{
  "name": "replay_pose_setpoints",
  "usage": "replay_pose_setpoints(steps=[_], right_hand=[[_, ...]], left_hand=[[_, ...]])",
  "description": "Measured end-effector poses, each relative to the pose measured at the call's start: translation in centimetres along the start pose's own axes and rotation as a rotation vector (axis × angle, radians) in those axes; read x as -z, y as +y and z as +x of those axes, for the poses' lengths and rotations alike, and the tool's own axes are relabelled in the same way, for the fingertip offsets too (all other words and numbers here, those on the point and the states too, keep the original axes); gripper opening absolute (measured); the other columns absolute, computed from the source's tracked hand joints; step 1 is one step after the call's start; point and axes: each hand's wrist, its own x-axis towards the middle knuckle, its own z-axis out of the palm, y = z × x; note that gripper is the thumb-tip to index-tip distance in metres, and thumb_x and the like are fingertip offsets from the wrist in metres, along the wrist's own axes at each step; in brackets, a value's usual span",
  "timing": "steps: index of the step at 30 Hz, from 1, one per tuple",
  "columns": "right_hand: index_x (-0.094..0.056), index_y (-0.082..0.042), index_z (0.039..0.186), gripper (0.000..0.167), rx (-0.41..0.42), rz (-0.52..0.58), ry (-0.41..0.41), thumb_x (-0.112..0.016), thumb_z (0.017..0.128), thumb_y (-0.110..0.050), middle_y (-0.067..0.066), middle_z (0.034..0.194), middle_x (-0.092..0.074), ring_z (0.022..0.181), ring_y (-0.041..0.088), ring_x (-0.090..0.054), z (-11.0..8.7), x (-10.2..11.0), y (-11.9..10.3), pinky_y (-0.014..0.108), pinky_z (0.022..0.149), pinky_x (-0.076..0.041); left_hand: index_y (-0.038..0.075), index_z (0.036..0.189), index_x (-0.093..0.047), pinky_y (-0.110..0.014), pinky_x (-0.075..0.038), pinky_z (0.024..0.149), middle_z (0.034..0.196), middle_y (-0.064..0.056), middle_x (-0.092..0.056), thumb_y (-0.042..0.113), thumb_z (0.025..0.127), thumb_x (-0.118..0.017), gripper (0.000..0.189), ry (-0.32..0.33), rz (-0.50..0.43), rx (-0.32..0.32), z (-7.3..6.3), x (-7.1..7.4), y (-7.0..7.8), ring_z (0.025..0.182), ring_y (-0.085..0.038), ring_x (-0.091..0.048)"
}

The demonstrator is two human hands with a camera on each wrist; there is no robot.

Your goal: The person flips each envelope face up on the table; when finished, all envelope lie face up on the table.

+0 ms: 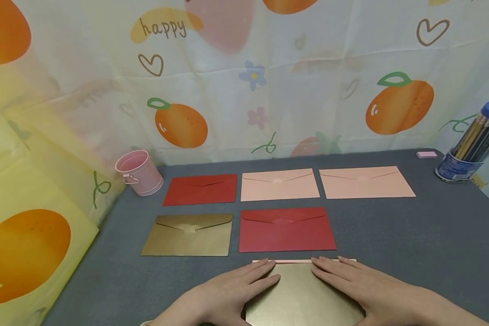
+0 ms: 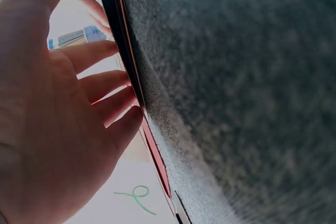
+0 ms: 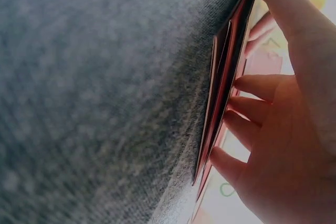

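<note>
Fingers against layered envelopes, wrist view

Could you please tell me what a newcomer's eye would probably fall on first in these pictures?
Probably the big printed oranges on the cloth backdrop, at the back and left of the head view. Next, perhaps, the left hand and right hand touching opposite sides of a gold-topped stack at the bottom, with five envelopes in two rows beyond.
</note>
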Motion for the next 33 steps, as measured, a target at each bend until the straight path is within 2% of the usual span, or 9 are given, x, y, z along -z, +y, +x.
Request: replay_pose_setpoints(steps=[8, 14, 17, 20, 22, 25, 29, 31, 33], right_hand=[[-0.024, -0.025, 0.156, 0.092, 0.008, 0.046, -0.017, -0.063, 0.083, -0.066, -0.004, 0.159, -0.027, 0.140, 0.014, -0.035, 0.0, 0.5, 0.1, 0.049, 0.102, -0.040], [-0.030, -0.025, 0.154, 0.084, 0.025, 0.098, -0.030, -0.064, 0.086, -0.060, -0.006, 0.156, -0.032, 0.138, 0.017, -0.038, 0.1, 1.2, 0.3, 0.048, 0.102, -0.042], [-0.035, -0.024, 0.152, 0.076, 0.057, 0.095, -0.002, -0.064, 0.089, -0.054, -0.005, 0.154, -0.037, 0.135, 0.017, -0.042, 0.0, 1.4, 0.4, 0.043, 0.098, -0.045], [-0.041, -0.024, 0.149, 0.065, 0.089, 0.128, 0.043, -0.065, 0.092, -0.045, -0.004, 0.149, -0.043, 0.132, 0.016, -0.046, -0.1, 1.7, 0.7, 0.039, 0.093, -0.050], [-0.047, -0.022, 0.146, 0.058, 0.120, 0.179, 0.083, -0.066, 0.093, -0.036, -0.003, 0.144, -0.050, 0.128, 0.015, -0.050, -0.1, 1.8, 0.9, 0.036, 0.089, -0.052], [-0.057, -0.018, 0.138, 0.047, 0.183, 0.252, 0.164, -0.069, 0.092, -0.022, -0.001, 0.134, -0.060, 0.119, 0.014, -0.058, 0.1, 2.0, 1.3, 0.027, 0.085, -0.053], [-0.066, -0.011, 0.125, 0.039, 0.300, 0.278, 0.319, -0.072, 0.087, -0.005, 0.003, 0.120, -0.068, 0.107, 0.013, -0.066, 0.7, 2.3, 1.8, 0.017, 0.083, -0.051], [-0.068, -0.008, 0.121, 0.036, 0.358, 0.250, 0.414, -0.073, 0.086, -0.002, 0.004, 0.114, -0.070, 0.101, 0.012, -0.067, 1.1, 2.4, 2.0, 0.015, 0.081, -0.051], [-0.069, -0.006, 0.117, 0.032, 0.380, 0.231, 0.496, -0.072, 0.086, 0.000, 0.004, 0.109, -0.072, 0.096, 0.011, -0.068, 1.4, 2.7, 2.0, 0.016, 0.078, -0.052]], left_hand=[[0.020, 0.155, -0.027, -0.035, -0.031, 0.112, 0.161, -0.007, -0.017, 0.060, 0.088, -0.060, 0.085, 0.027, -0.067, -0.038, -0.1, 0.1, -0.4, 0.146, -0.022, -0.020], [0.024, 0.153, -0.034, -0.035, -0.034, 0.110, 0.160, -0.004, -0.020, 0.056, 0.091, -0.058, 0.073, 0.055, -0.150, -0.027, -0.4, 0.3, -0.5, 0.146, -0.020, -0.022], [0.025, 0.151, -0.038, -0.035, -0.035, 0.109, 0.159, -0.002, -0.023, 0.050, 0.092, -0.059, 0.067, 0.068, -0.232, -0.043, -0.5, 0.5, -0.7, 0.145, -0.018, -0.024], [0.023, 0.147, -0.044, -0.034, -0.035, 0.109, 0.156, -0.001, -0.032, 0.042, 0.095, -0.058, 0.058, 0.107, -0.306, -0.087, -0.5, 0.7, -1.1, 0.143, -0.015, -0.029], [0.021, 0.144, -0.049, -0.033, -0.037, 0.108, 0.151, 0.001, -0.041, 0.036, 0.096, -0.058, 0.051, 0.154, -0.348, -0.127, -0.4, 0.8, -1.3, 0.139, -0.012, -0.035], [0.016, 0.136, -0.058, -0.030, -0.042, 0.103, 0.140, 0.001, -0.054, 0.026, 0.097, -0.060, 0.040, 0.262, -0.379, -0.198, -0.3, 1.0, -1.6, 0.131, -0.010, -0.047], [0.009, 0.125, -0.066, -0.025, -0.048, 0.094, 0.125, -0.001, -0.065, 0.009, 0.094, -0.063, 0.031, 0.460, -0.320, -0.298, 0.0, 1.3, -2.0, 0.117, -0.007, -0.059], [0.005, 0.120, -0.068, -0.025, -0.050, 0.091, 0.118, -0.003, -0.069, 0.000, 0.091, -0.065, 0.030, 0.566, -0.297, -0.318, 0.2, 1.5, -2.1, 0.111, -0.008, -0.063], [0.002, 0.117, -0.069, -0.025, -0.052, 0.087, 0.112, -0.006, -0.071, -0.006, 0.088, -0.067, 0.030, 0.665, -0.280, -0.322, 0.5, 1.7, -2.1, 0.105, -0.011, -0.066]])
